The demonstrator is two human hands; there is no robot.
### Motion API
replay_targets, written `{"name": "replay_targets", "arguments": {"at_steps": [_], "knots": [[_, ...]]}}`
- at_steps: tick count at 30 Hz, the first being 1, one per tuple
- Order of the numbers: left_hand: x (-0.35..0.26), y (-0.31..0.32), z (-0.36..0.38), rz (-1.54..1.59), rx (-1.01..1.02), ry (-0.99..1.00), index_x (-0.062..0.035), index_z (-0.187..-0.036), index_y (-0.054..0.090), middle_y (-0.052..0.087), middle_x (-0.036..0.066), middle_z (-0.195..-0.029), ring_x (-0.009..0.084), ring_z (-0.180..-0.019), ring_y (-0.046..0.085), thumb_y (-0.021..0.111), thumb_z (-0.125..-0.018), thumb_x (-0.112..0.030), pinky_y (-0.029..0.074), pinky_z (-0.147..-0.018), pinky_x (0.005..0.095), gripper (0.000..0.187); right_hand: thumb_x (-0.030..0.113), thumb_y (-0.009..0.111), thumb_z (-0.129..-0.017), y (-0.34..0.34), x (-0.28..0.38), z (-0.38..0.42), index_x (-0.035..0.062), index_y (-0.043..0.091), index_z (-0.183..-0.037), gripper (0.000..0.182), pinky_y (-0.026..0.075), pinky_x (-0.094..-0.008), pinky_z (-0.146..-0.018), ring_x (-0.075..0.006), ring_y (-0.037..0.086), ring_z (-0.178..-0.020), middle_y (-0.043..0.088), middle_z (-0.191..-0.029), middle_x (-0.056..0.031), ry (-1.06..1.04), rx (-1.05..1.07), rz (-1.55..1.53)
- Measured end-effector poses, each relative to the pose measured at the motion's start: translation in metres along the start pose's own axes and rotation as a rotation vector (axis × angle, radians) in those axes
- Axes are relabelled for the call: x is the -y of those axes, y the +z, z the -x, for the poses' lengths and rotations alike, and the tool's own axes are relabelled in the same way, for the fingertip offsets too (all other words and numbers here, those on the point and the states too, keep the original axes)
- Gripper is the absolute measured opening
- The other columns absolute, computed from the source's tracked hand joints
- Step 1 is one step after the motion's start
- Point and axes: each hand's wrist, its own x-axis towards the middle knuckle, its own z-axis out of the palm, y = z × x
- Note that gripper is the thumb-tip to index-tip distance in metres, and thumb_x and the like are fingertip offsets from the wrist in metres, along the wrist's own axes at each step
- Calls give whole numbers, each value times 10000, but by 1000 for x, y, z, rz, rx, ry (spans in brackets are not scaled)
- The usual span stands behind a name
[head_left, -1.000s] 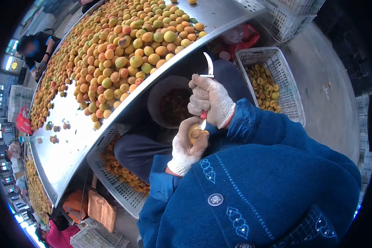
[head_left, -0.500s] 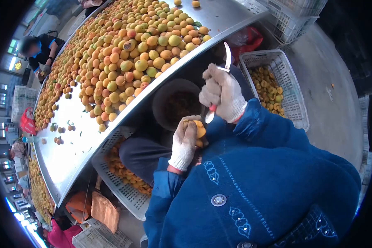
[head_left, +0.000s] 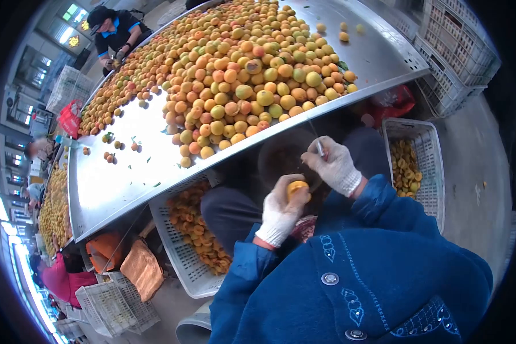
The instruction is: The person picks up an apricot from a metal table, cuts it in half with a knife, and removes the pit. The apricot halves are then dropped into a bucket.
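A long steel worktop (head_left: pixel 126 172) carries a heap of apricots (head_left: pixel 241 74). Below its edge sit a bucket (head_left: pixel 281 155) and white crates (head_left: pixel 424 166). The gloved left hand (head_left: pixel 282 209) clasps an apricot (head_left: pixel 297 187); the right hand (head_left: pixel 333 165) grips a knife (head_left: pixel 320 148).

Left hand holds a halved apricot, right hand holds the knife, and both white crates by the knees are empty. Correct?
Not quite. The head view shows both crates holding apricot pieces, not empty. The rest stands: left hand holds the apricot, right hand the knife.
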Motion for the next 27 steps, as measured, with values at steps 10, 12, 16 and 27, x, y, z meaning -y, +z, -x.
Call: {"name": "replay_targets", "arguments": {"at_steps": [10,12,16,27], "knots": [[27,-214,41,-753,-727,55,6,-1052,640,624,161,-1053,263,-920,642,644,-859,-116,511,-828,343,228,150,558,-921,-6,13,20,26,532,-896,129,375,-253,-422,-120,449,-427,485,-573,-45,612,446,-592],[13,-228,28,-834,-706,58,1,-1062,641,633,171,-996,276,-919,649,647,-858,-123,515,-816,346,238,190,588,-891,-6,23,21,25,516,-923,182,403,-247,-446,-108,480,-458,498,-581,-40,670,556,-570],[2,-236,-34,-1011,-583,76,-77,-1004,661,648,140,-887,304,-869,640,673,-802,-176,500,-765,402,225,211,567,-904,0,18,14,25,525,-885,192,377,-246,-427,-95,442,-434,472,-555,-19,776,528,-484],[8,-235,-131,-1620,-293,-141,-120,-971,622,646,112,-949,292,-921,634,678,-771,-319,432,-828,436,288,237,583,-923,-3,14,0,48,516,-842,217,341,-240,-426,-75,415,-447,464,-571,12,752,394,-303]]}}
